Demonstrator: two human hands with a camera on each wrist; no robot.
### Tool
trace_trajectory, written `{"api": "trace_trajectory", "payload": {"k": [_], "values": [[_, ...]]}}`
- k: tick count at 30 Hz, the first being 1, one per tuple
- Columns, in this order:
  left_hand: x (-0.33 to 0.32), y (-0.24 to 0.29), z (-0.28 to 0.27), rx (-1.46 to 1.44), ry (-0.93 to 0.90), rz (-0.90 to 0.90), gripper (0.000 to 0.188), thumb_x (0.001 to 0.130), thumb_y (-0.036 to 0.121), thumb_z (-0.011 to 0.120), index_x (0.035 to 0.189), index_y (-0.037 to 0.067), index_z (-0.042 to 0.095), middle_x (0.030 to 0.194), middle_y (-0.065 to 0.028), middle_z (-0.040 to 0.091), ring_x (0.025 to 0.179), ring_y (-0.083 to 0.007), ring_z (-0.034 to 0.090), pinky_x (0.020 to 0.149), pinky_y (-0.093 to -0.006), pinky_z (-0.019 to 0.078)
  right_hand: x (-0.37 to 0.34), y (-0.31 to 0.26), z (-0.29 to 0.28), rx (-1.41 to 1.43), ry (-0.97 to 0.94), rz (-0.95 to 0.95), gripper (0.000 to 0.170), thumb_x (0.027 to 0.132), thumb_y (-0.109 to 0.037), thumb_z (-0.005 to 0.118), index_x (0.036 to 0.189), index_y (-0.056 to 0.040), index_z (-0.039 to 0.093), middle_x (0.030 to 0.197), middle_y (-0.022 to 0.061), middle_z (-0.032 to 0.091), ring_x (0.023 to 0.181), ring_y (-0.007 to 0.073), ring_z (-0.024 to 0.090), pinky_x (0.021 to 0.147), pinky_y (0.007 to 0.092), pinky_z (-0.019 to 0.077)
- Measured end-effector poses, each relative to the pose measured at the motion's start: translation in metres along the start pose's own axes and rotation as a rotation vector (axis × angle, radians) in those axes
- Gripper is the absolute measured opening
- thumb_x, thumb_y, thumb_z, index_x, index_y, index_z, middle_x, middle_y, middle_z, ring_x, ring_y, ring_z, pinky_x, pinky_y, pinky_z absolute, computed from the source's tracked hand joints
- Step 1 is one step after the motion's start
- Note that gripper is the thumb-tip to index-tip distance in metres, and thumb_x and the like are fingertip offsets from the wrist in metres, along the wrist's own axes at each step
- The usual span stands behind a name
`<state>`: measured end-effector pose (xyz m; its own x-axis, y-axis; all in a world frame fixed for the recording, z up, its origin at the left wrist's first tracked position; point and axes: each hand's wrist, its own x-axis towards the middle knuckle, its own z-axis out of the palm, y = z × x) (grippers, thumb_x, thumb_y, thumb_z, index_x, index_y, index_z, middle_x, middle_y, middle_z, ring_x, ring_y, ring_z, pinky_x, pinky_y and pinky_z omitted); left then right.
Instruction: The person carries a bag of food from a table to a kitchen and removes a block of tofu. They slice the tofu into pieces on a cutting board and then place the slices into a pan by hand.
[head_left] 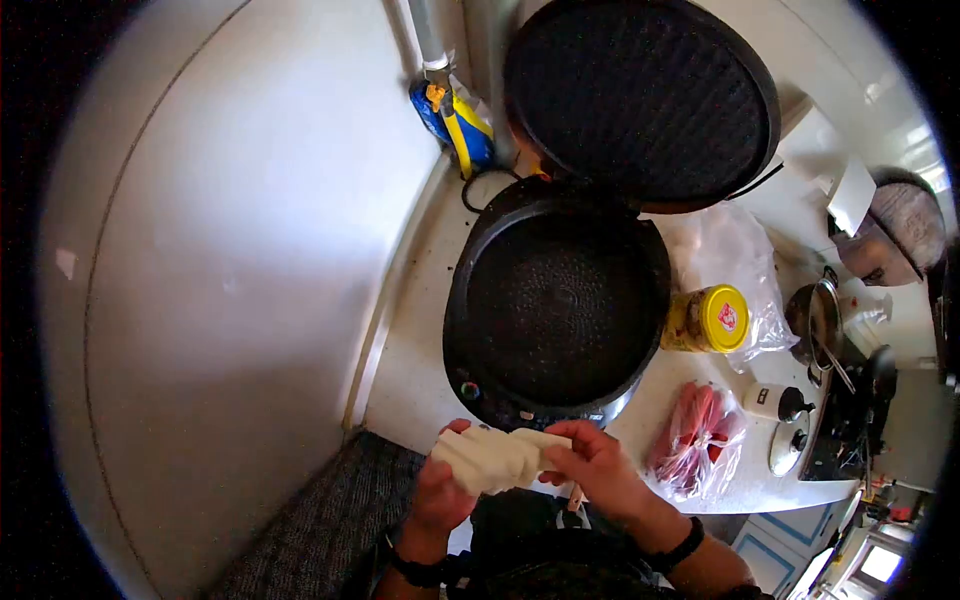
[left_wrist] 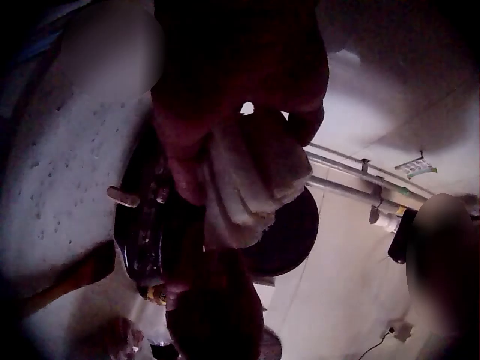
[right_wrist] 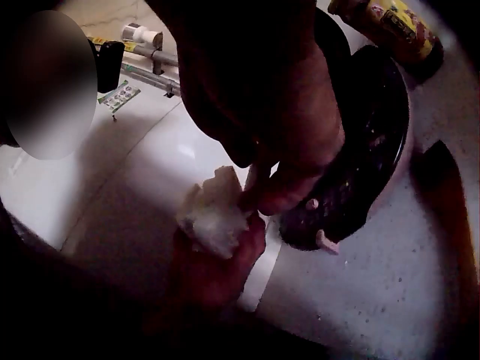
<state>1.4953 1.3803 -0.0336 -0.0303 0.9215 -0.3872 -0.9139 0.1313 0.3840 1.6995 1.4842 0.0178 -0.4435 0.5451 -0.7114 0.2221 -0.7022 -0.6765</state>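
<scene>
A pale, soft, folded stack (head_left: 490,460), which looks like layered dough sheets, is held between both hands in front of the black round pan (head_left: 560,300). The left hand (head_left: 440,496) grips its left part from below, fingers curled round it. At the stack's right end, the right hand (head_left: 600,470) pinches an edge between thumb and fingers. In the left wrist view the folds of the stack (left_wrist: 244,187) hang between the two dark hands. The right wrist view shows the stack (right_wrist: 214,214) resting in the left hand (right_wrist: 217,274), with the right hand (right_wrist: 277,142) at its edge.
The ribbed lid (head_left: 640,95) stands raised behind the pan. To the right are a yellow-lidded jar (head_left: 722,318), a plastic bag of red items (head_left: 695,440), a white lidded container (head_left: 770,402) and a small pot (head_left: 815,310). A wall panel (head_left: 230,230) borders the left side.
</scene>
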Motion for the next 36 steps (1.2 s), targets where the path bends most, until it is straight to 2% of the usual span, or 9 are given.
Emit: {"api": "trace_trajectory", "payload": {"k": [3, 7, 15, 18, 19, 22, 28, 30, 36], "values": [[0.003, 0.001, -0.010, -0.010, 0.012, -0.002, 0.069, 0.084, 0.037, 0.071, 0.141, 0.009, 0.042, 0.135, -0.0128, 0.054, 0.130, -0.0310, 0.050, 0.111, -0.0473, 0.0401, 0.007, -0.037, -0.017, -0.204, 0.133, -0.003, 0.035, 0.097, -0.017, 0.066, 0.126, -0.0004, 0.053, 0.100, 0.0092, 0.068, 0.078, 0.0142, 0.068, 0.069, 0.0279, 0.0568], [0.001, -0.004, -0.039, -0.003, 0.086, -0.005, 0.065, 0.084, 0.036, 0.070, 0.138, 0.010, 0.044, 0.132, -0.0127, 0.055, 0.128, -0.0309, 0.051, 0.112, -0.0473, 0.0395, 0.061, -0.068, -0.063, -0.484, 0.397, -0.389, 0.034, 0.096, -0.025, 0.068, 0.119, -0.0030, 0.059, 0.089, 0.0065, 0.069, 0.067, 0.0128, 0.063, 0.061, 0.0299, 0.0544], [-0.012, 0.019, -0.036, 0.589, 0.169, 0.040, 0.066, 0.087, 0.040, 0.072, 0.139, 0.011, 0.044, 0.133, -0.0135, 0.054, 0.128, -0.0317, 0.050, 0.112, -0.0495, 0.0387, 0.167, -0.138, -0.055, -0.363, 0.334, -0.234, 0.042, 0.092, -0.020, 0.067, 0.130, -0.0019, 0.061, 0.098, 0.0073, 0.069, 0.077, 0.0138, 0.065, 0.065, 0.0282, 0.0534], [-0.014, 0.024, -0.029, 0.016, 0.065, 0.049, 0.071, 0.086, 0.041, 0.074, 0.141, 0.010, 0.043, 0.135, -0.0127, 0.054, 0.131, -0.0316, 0.049, 0.113, -0.0497, 0.0381, 0.204, -0.123, -0.048, -0.480, 0.383, -0.381, 0.045, 0.090, -0.020, 0.069, 0.130, -0.0015, 0.060, 0.103, 0.0101, 0.070, 0.081, 0.0153, 0.067, 0.067, 0.0290, 0.0545], [-0.013, 0.026, -0.025, 0.004, 0.063, 0.074, 0.072, 0.086, 0.040, 0.075, 0.142, 0.010, 0.042, 0.136, -0.0124, 0.054, 0.131, -0.0316, 0.049, 0.113, -0.0498, 0.0378, 0.208, -0.120, -0.050, -0.600, 0.476, -0.468, 0.043, 0.086, -0.028, 0.071, 0.123, -0.0057, 0.065, 0.108, 0.0153, 0.072, 0.098, 0.0294, 0.070, 0.091, 0.0382, 0.0543], [-0.010, 0.033, -0.020, -0.083, 0.053, 0.066, 0.073, 0.086, 0.039, 0.075, 0.144, 0.010, 0.041, 0.138, -0.0122, 0.053, 0.133, -0.0315, 0.048, 0.114, -0.0498, 0.0368, 0.172, -0.119, -0.050, -0.778, 0.676, -0.692, 0.047, 0.086, -0.021, 0.072, 0.128, -0.0040, 0.062, 0.107, 0.0096, 0.071, 0.096, 0.0186, 0.068, 0.084, 0.0318, 0.0546], [0.016, 0.041, 0.019, 0.794, 0.232, 0.106, 0.064, 0.088, 0.029, 0.070, 0.143, 0.012, 0.043, 0.141, -0.0116, 0.052, 0.135, -0.0322, 0.046, 0.116, -0.0507, 0.0349, 0.062, -0.076, -0.011, -0.390, -0.382, -0.155, 0.064, 0.089, -0.020, 0.078, 0.143, -0.0069, 0.047, 0.126, 0.0081, 0.060, 0.107, 0.0138, 0.061, 0.096, 0.0300, 0.0512], [0.024, 0.038, 0.026, -0.200, 0.042, 0.041, 0.062, 0.088, 0.025, 0.069, 0.143, 0.013, 0.043, 0.142, -0.0110, 0.051, 0.137, -0.0320, 0.045, 0.116, -0.0508, 0.0350, 0.048, -0.066, 0.001, -0.290, -0.454, -0.188, 0.058, 0.091, -0.021, 0.076, 0.141, -0.0059, 0.051, 0.122, 0.0060, 0.062, 0.104, 0.0106, 0.060, 0.092, 0.0289, 0.0510], [0.044, 0.029, 0.019, 0.077, -0.042, 0.133, 0.056, 0.090, 0.025, 0.066, 0.140, 0.013, 0.046, 0.140, -0.0102, 0.052, 0.135, -0.0311, 0.046, 0.113, -0.0521, 0.0380, 0.033, -0.065, 0.007, -0.440, -0.058, -0.303, 0.033, 0.097, -0.028, 0.064, 0.121, -0.0049, 0.066, 0.106, 0.0161, 0.072, 0.091, 0.0273, 0.070, 0.084, 0.0383, 0.0557]]}}
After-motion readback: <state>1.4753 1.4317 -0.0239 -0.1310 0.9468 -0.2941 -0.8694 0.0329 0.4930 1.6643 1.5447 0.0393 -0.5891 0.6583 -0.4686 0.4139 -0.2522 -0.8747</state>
